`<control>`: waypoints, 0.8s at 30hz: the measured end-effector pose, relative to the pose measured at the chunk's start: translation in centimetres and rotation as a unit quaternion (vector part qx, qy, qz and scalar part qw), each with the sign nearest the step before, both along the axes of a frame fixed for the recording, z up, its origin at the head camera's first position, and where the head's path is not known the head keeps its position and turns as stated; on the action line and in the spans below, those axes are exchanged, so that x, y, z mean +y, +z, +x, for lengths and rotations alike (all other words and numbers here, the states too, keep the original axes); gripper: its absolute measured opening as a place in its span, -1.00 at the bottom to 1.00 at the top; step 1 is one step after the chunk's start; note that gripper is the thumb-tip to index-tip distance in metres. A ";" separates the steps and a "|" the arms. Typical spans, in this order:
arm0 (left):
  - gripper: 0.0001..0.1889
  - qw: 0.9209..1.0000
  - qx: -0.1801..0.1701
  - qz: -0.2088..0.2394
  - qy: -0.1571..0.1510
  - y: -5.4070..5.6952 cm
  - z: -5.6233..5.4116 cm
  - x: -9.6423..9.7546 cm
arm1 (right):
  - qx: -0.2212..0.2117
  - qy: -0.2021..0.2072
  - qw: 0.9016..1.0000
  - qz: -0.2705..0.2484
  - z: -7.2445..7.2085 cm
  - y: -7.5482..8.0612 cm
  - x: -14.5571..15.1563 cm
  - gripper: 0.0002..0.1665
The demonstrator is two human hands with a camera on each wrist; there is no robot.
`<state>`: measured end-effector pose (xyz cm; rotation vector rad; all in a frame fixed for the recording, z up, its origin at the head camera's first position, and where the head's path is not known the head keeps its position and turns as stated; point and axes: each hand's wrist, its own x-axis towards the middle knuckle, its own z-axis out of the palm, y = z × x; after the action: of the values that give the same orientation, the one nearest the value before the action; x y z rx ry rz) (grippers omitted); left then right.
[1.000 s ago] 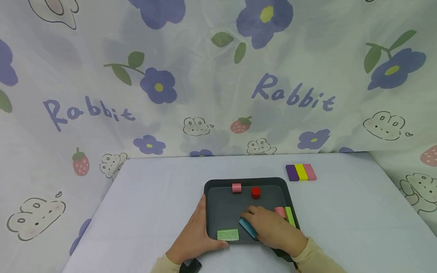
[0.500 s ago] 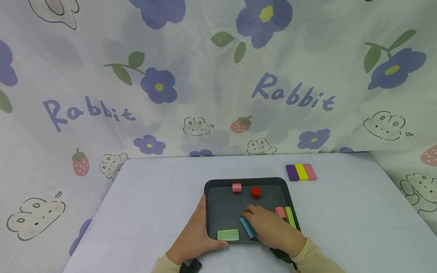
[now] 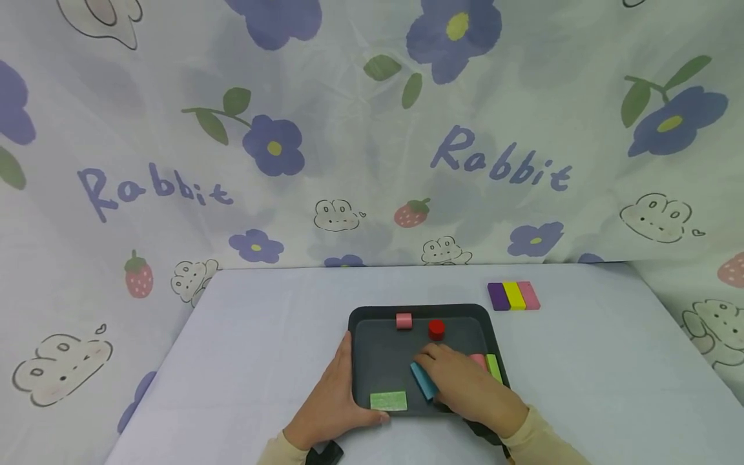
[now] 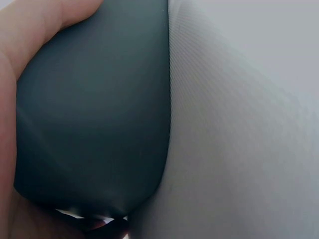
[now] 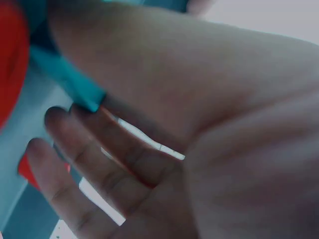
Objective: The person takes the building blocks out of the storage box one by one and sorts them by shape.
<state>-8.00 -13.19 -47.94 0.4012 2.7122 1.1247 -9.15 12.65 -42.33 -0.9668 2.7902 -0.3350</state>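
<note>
A dark grey tray (image 3: 380, 355) lies on the white table, and my left hand (image 3: 328, 397) holds its near left corner, thumb along the front rim and fingers along the left side. In the left wrist view that hand lies against the tray's dark wall (image 4: 99, 109). Over the tray's near right part, my right hand (image 3: 465, 384) pinches a blue block (image 3: 423, 381), which stands slanted. The right wrist view shows the teal-blue block (image 5: 75, 82) between thumb and fingertips, with the other fingers stretched out. Where the block meets the tray is hidden.
Inside the tray are a pink cylinder (image 3: 403, 321), a red cylinder (image 3: 436, 330), a light green block (image 3: 388, 401), a yellow-green block (image 3: 493, 368) and another pink piece (image 3: 479, 360), partly hidden by my right hand. Purple, yellow (image 3: 514, 296) and pink blocks lie side by side behind the tray.
The blue block has turned slightly and shifted a little away from the tray's front rim with my right hand. My left hand and the tray stay put.
</note>
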 end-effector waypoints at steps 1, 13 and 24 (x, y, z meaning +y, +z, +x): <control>0.60 1.000 -0.001 0.002 -0.001 0.0 0.0 0.0 | 0.002 -0.003 1.000 -0.004 0.0 0.2 0.1 -0.25; 0.60 1.000 -0.004 -0.002 0.005 0.0 0.0 0.0 | 0.012 -0.033 0.999 -0.038 -0.3 1.4 1.5 -0.20; 0.61 1.000 -0.003 -0.002 0.004 0.0 0.0 0.0 | 0.030 -0.036 0.997 -0.058 -0.9 1.9 2.9 -0.20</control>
<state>-7.98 -13.17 -47.93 0.3868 2.7124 1.1193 -10.04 15.53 -40.43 -0.9165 2.8941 -0.4911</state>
